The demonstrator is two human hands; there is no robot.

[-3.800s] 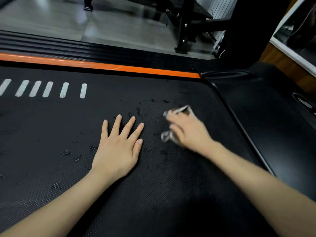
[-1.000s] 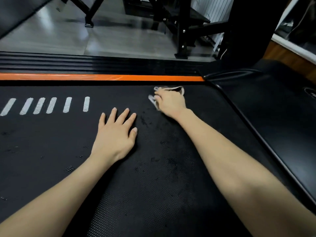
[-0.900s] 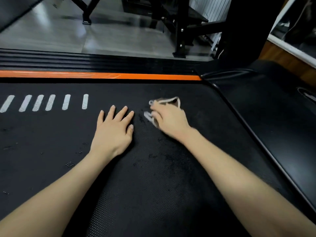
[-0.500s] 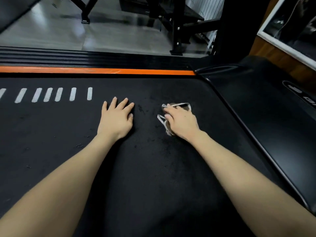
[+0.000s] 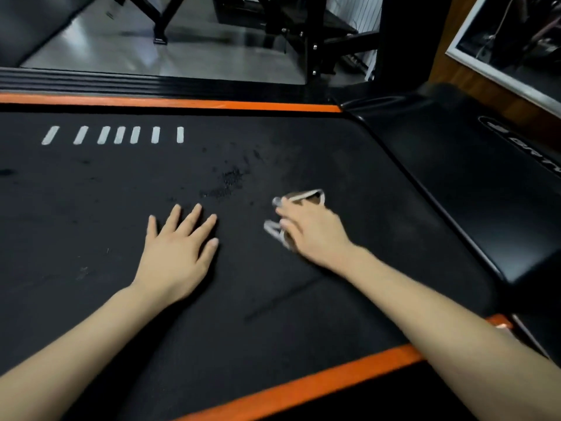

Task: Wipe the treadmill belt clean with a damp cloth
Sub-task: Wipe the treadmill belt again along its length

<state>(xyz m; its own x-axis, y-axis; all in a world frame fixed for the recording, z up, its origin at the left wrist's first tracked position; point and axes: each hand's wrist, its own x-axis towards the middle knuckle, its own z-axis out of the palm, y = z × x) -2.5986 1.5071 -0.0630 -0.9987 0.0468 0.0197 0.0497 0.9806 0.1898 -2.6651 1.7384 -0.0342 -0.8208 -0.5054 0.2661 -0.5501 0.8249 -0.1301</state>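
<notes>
– Left hand [image 5: 179,253]?
– Flat on the belt [image 5: 91,208], palm down, fingers straight and a little spread, holding nothing. Both forearms reach in over the near orange strip [image 5: 303,387].
– And the right hand [image 5: 312,235]?
– Beside it, well apart, lying on the cloth [image 5: 306,194] and pressing it to the belt. Motion blur hides whether the fingers curl round it or only press.
– Changed since a second ago?
– Then the right hand and cloth were up by the far orange strip [image 5: 182,103]; now they are back level with the left hand, which has stayed put.
– Surfaces?
– Cloth crumpled, dark with pale edges. Belt black and finely textured, with a glistening wet patch [image 5: 224,186] beyond the hands, then white dashes [image 5: 120,135]. Smooth black cover [image 5: 455,177] on the right.
</notes>
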